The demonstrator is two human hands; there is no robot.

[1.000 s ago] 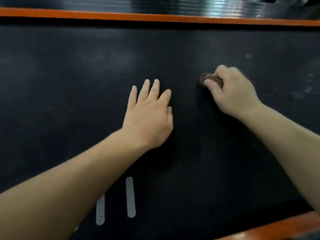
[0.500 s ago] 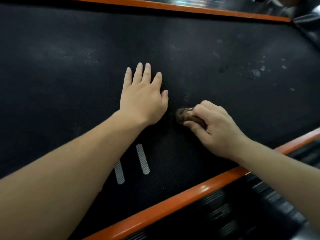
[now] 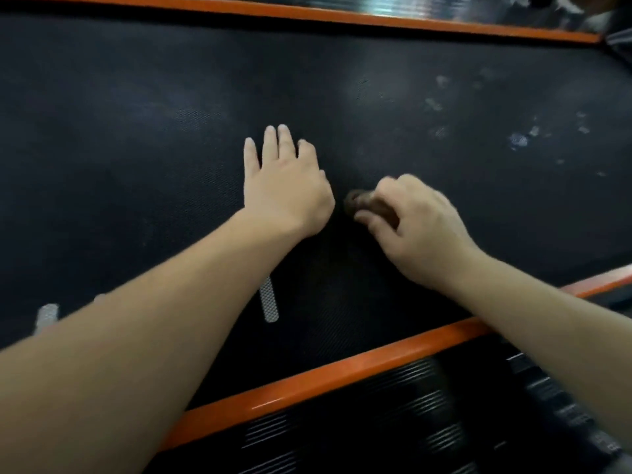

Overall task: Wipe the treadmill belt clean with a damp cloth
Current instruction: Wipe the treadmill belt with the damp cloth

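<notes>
The cloth [image 3: 355, 201] was a small brown wad, bunched tight and rounded at its exposed end, with most of it hidden inside the right grip [image 3: 420, 227]. That bare hand had its fingers curled over the wad and its thumb tucked under the near side, pinching it down against the treadmill belt [image 3: 136, 131] roughly mid-width, just to the right of the other hand. The picture was soft there, so the weave of the cloth and whether it was wet could not be told.

The left grip [image 3: 287, 189] lay flat on the belt, palm down, fingers straight and close together, holding nothing; its thumb edge sat just beside the cloth without clearly touching it.

The belt was matte black rubber with a fine, dotted, woven-looking texture. Pale greyish smudges [image 3: 518, 140] were scattered over its far right part, well apart from the cloth. Two light, mesh-patterned oblong marks showed on the near part, one [image 3: 269, 301] beside the left forearm and one [image 3: 47, 316] partly covered by it.

A glossy orange strip [image 3: 342, 371] edged the belt on the near side, crossed by the right forearm, and another orange strip [image 3: 307, 15] ran along the far side. Below the near strip lay a black side rail [image 3: 410, 422] with raised parallel ribs that caught the light.
</notes>
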